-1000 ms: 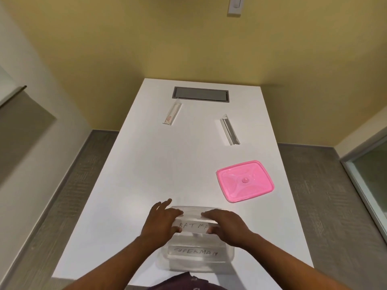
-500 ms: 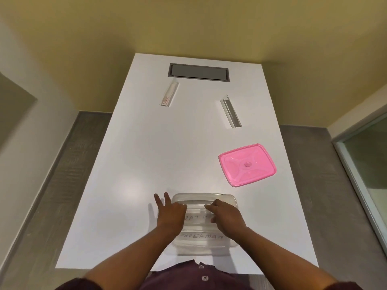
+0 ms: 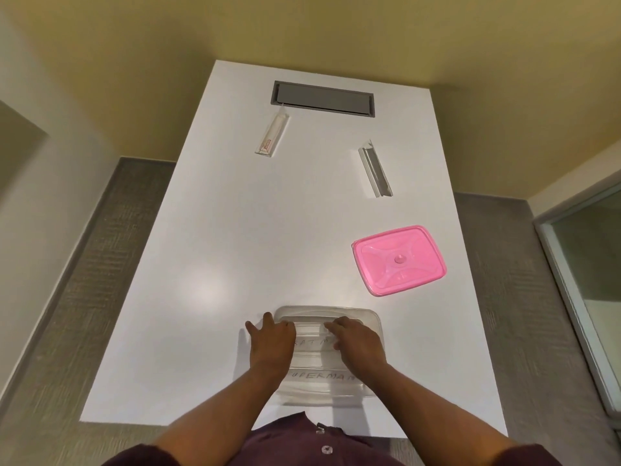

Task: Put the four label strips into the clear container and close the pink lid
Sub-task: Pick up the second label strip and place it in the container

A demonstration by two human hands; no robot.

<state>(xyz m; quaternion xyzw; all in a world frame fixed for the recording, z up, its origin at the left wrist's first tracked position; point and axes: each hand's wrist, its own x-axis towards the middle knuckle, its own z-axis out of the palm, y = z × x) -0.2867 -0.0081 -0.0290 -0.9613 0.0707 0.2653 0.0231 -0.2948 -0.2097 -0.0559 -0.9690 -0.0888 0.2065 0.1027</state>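
While both hands are covering its ends, the "BAT M…" label strip (image 3: 311,343) is showing only partly inside the clear container (image 3: 369,314). Left hand (image 3: 272,344) is lying spread; whether the right hand (image 3: 361,344) is pinching the strip cannot be told.

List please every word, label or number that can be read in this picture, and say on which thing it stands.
"SUPERMAN": handwritten on the strip at the near side of the clear container.
"BAT M...": on the strip under both hands; the right hand hides the ending.
Red mark on the far left strip: too small to read.
Far right strip and pink lid: no readable text.
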